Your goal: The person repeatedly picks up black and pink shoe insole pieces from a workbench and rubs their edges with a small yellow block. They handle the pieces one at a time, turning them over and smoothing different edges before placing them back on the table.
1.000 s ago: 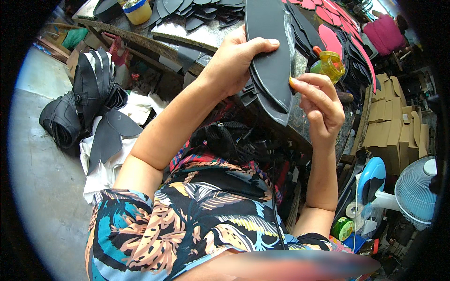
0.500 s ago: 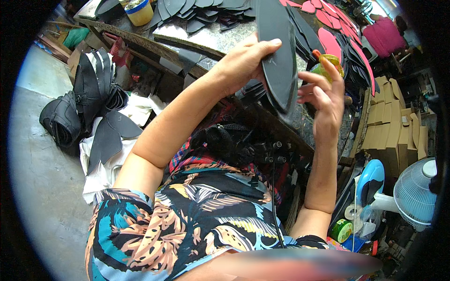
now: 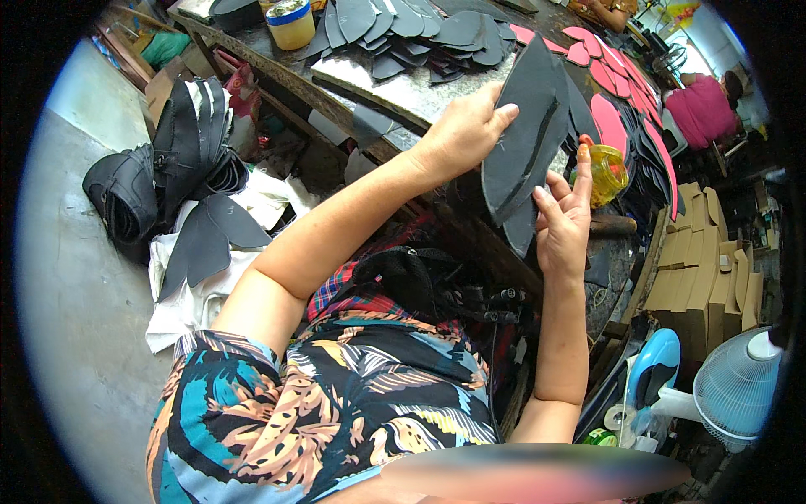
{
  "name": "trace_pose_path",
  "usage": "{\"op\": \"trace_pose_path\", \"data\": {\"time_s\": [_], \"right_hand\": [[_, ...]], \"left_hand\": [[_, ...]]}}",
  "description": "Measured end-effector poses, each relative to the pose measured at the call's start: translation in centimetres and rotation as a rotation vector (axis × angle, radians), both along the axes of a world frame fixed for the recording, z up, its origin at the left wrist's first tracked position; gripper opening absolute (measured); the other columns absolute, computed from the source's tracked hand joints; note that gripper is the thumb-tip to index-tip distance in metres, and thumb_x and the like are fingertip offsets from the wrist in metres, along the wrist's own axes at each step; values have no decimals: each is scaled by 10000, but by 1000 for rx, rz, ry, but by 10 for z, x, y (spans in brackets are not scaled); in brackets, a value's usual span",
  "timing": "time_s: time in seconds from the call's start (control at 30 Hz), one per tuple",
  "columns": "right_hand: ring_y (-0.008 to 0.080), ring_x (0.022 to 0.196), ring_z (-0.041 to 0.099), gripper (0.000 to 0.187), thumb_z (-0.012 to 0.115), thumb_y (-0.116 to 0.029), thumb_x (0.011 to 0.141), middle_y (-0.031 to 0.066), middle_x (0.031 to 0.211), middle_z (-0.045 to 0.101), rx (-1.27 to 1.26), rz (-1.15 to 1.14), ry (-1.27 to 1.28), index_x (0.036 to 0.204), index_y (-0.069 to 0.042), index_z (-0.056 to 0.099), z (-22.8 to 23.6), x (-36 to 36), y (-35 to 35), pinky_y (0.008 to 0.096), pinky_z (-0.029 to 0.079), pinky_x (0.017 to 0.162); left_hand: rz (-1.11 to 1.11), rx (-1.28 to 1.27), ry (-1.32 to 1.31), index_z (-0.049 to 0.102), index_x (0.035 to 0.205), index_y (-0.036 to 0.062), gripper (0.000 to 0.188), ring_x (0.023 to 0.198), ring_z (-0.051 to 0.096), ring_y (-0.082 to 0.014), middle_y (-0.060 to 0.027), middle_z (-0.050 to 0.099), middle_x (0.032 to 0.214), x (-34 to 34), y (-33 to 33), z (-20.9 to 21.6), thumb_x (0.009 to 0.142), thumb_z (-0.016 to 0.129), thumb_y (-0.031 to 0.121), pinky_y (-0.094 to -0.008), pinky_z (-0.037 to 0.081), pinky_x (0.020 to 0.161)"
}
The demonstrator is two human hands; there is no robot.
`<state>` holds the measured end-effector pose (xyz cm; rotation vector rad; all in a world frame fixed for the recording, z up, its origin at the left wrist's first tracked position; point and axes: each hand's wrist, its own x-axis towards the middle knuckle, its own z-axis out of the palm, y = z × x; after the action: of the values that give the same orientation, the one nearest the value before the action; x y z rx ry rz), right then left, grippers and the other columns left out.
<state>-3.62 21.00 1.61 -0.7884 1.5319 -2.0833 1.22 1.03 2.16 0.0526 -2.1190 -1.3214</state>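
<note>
My left hand [image 3: 463,133] grips a small stack of long, leaf-shaped black sheet pieces [image 3: 527,126] by the left edge, its thumb lying on the top face. The stack stands tilted above the table's near edge, with its layers slightly fanned at the lower end. At the lower right edge of the stack is my right hand [image 3: 566,227], fingers apart and the index pointing up. Its thumb tip touches that edge. Just beyond the right fingers sits a yellow see-through jar [image 3: 608,178] with something orange-red at its mouth.
Piles of black cut pieces [image 3: 403,34] and pink cut pieces [image 3: 609,71] cover the worktable. A blue-rimmed tub [image 3: 290,23] stands far left. Black rolled pieces [image 3: 122,193] lie at left; cardboard boxes [image 3: 684,269] and a fan [image 3: 739,386] are at right. Another person [image 3: 701,109] sits far right.
My left hand has moved the black pieces right and down, and their layers show fanned out. My right hand has come lower, its thumb now at their edge.
</note>
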Motion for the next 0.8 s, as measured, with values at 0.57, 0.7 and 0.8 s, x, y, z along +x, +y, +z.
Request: {"op": "trace_pose_path", "data": {"time_s": [0.57, 0.7, 0.8], "right_hand": [[153, 1004, 632, 827, 531, 106, 908, 144, 1163, 630, 13, -189, 143, 1584, -148, 129, 5, -15, 25, 277, 525, 867], [172, 1067, 624, 792, 501, 112, 922, 166, 1223, 617, 9, -200, 160, 1581, -141, 141, 9, -14, 28, 309, 515, 936], [175, 1083, 619, 792, 505, 108, 921, 167, 1240, 614, 1, -207, 173, 1580, -141, 143, 13, -13, 30, 315, 509, 949]], "left_hand": [[733, -712, -363, 364, 1473, 132, 645, 825, 700, -374, -172, 666, 1037, -13, -71, -15, 950, 564, 453, -485, 562, 680], [698, -653, -312, 462, 1385, 115, 519, 851, 689, -383, -171, 640, 1078, 3, -72, -13, 958, 566, 391, -482, 563, 714], [576, -536, -363, 506, 1318, 97, 441, 961, 672, -388, -201, 671, 1091, 9, -71, -16, 925, 626, 254, -466, 542, 829]]}}
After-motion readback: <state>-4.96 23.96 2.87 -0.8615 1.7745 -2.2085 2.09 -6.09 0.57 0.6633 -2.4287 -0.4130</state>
